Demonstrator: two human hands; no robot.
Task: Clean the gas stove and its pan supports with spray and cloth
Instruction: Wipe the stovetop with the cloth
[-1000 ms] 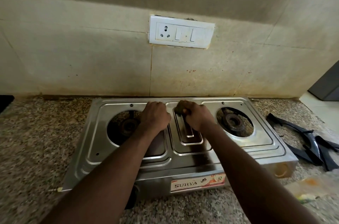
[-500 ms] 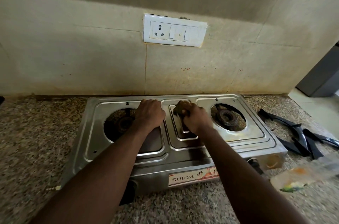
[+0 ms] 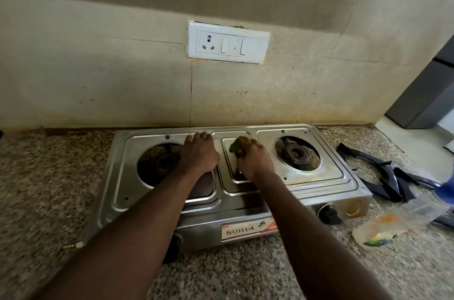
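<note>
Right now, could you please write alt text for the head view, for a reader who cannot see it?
A person's right hand holds a green pad on the middle panel of a steel stove, while the left hand rests by the left burner. Black pan supports and a bottle lie on the counter to the right.

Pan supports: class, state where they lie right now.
In the head view the black pan supports lie on the granite counter, right of the stove, just beyond the clear bottle lying on its side.
</note>
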